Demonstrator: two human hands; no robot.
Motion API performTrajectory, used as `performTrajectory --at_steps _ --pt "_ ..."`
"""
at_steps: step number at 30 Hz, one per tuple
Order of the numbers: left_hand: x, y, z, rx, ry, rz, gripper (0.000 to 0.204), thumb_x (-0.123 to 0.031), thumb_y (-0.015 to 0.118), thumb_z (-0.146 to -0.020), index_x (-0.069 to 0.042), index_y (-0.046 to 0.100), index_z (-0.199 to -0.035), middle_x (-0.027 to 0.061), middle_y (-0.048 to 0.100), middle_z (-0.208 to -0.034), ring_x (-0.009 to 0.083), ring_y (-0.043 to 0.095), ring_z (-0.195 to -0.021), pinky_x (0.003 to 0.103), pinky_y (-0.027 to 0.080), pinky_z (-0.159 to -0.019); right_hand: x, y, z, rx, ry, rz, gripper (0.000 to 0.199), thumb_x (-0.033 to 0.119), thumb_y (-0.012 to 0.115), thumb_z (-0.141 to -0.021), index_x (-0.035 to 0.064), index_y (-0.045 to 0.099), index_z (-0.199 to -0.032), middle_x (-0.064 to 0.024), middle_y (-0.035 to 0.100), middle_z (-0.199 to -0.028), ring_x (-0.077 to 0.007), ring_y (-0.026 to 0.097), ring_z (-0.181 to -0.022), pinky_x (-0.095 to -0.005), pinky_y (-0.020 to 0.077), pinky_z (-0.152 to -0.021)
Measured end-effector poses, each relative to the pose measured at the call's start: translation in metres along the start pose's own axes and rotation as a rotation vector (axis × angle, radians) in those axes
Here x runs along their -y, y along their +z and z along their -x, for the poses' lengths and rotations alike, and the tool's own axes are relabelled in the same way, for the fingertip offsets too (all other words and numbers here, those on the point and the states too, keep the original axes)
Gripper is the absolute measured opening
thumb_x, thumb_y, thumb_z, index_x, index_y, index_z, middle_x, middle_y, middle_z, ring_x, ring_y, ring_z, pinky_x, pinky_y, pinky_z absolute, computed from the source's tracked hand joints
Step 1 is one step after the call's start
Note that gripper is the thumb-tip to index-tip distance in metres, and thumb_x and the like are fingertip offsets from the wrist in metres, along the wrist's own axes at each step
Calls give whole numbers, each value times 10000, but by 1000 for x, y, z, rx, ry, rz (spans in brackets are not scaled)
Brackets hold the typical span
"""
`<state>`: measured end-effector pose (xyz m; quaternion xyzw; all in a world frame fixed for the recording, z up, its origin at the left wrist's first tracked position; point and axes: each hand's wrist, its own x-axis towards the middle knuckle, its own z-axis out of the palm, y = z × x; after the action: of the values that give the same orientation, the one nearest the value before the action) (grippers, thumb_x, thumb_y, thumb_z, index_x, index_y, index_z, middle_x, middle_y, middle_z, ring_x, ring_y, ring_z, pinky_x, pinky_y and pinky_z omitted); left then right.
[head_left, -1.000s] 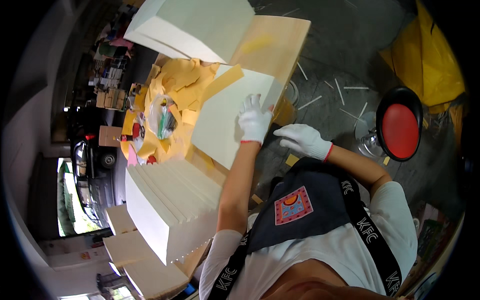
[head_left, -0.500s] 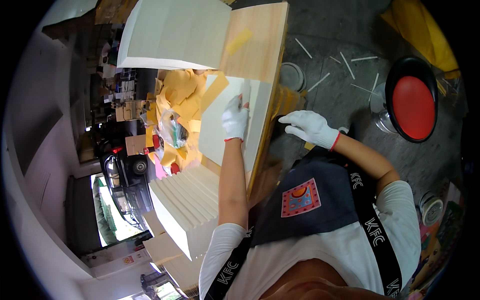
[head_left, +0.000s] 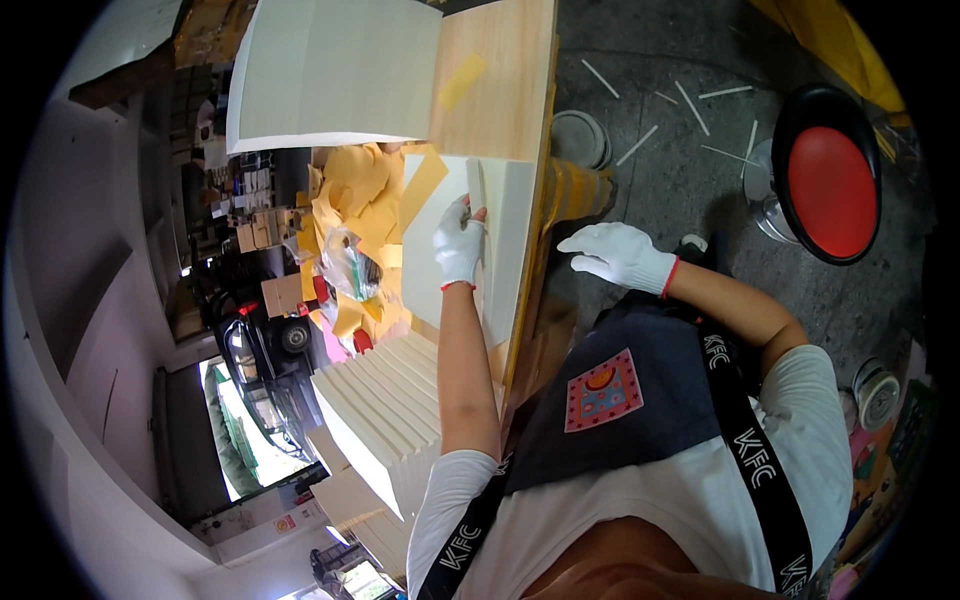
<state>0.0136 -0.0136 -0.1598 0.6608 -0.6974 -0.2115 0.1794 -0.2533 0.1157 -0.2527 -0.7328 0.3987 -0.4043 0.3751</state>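
Observation:
My left hand [head_left: 460,245], in a white glove, rests on a cream flat board [head_left: 505,270] that lies on the wooden table [head_left: 500,100]. Its fingers pinch a narrow pale strip [head_left: 476,190] standing along the board's top. My right hand [head_left: 620,255], also gloved, hovers off the table's right edge with its fingers spread and nothing in it. A dark apron covers my front below both arms.
A tall stack of cream boards [head_left: 340,75] sits at the table's far end, and another stack [head_left: 385,410] lies to my left. Yellow paper scraps [head_left: 360,190] are heaped beside them. A red round stool [head_left: 830,185], a round lid [head_left: 578,135] and white strips [head_left: 700,100] are on the floor.
My left hand went from lying flat on the cream board to pinching the strip at its top. My right hand drew slightly away from the table edge.

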Motion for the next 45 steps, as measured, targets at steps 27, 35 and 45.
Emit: performTrajectory --at_steps 27,35,45 --pt "-24 30 17 -277 217 -364 564 -84 753 -794 -53 607 -1338 179 657 -1234 343 639 -1145 420 529 -975 -41 32 -171 263 434 -1330 294 133 549 -933 37 622 -1201 -24 601 -810 -109 559 -684 -275 476 -667" --pt "-20 -17 28 -330 -441 -275 422 -261 748 -870 -59 668 -1231 231 710 -1119 406 695 -1034 495 560 -838 31 46 -206 344 349 -982 647 34 518 -903 38 425 -1544 -83 667 -1165 -133 618 -855 -256 489 -729" --pt "10 -133 170 -1313 -127 373 298 60 589 -976 37 616 -1273 88 673 -1168 175 628 -994 325 539 -872 140 172 -145 832 -416 590 963 579 705 -829 -35 417 -1513 -230 395 -1563 -401 342 -1461 -549 212 -1214"
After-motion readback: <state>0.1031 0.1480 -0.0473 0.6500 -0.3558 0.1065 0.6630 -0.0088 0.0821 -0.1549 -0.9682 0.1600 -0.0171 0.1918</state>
